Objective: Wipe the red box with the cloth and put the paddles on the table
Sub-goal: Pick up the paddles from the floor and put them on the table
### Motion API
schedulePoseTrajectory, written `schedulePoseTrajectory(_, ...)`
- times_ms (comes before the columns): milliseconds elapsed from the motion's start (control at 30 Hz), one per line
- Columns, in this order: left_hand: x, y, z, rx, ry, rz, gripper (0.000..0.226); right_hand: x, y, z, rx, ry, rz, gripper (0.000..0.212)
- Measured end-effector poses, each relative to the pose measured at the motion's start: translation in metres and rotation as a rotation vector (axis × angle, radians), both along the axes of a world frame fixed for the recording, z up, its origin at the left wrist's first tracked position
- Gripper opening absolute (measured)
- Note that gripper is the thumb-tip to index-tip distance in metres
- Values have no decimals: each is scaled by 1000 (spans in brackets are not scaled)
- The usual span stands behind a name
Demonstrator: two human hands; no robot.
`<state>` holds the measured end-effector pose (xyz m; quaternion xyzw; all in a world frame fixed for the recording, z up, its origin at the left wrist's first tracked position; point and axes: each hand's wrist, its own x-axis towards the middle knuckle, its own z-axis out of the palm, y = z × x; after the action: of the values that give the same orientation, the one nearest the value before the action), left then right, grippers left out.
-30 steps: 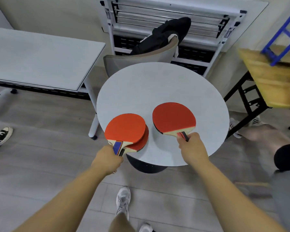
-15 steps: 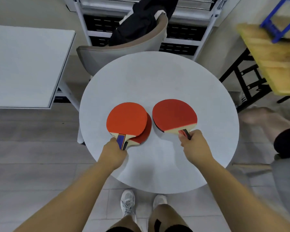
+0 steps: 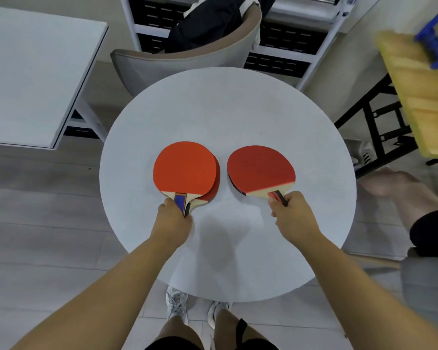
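Moved inward from the 6 o'clock rim of the round white tabletop [image 3: 238,112]: left hand [image 3: 173,223] grip clamps two stacked orange-red wooden paddles [image 3: 185,168], right hand [image 3: 292,217] grip clamps one darker-red paddle [image 3: 261,169].

grey plank floor [image 3: 36,210]; beige chair [image 3: 162,69] at 12 o'clock, white desk [image 3: 31,72] at 10, wooden bench [image 3: 420,97] at 2.

Bare forearms [image 3: 127,274], dark shorts [image 3: 259,344] (perhaps black), pale grey laced sneakers [image 3: 176,303].

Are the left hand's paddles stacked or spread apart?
Stacked: the lower paddle peeks out past the right edge of the top paddle, both gripped by the left hand.
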<state>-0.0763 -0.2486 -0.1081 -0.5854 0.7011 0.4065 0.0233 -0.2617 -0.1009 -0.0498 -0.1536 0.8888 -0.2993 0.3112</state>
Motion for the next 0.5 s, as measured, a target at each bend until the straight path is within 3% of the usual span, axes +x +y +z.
schedulePoseTrajectory(233, -1, 13, 4, -157, -296, -98, 43, 0, 6, -2, 1, -30, 25, 29)
schedulePoseTrajectory(500, 2, 19, 1, -176, -301, -133, 43, 9, 13, 2, -20, -59, 12, 26)
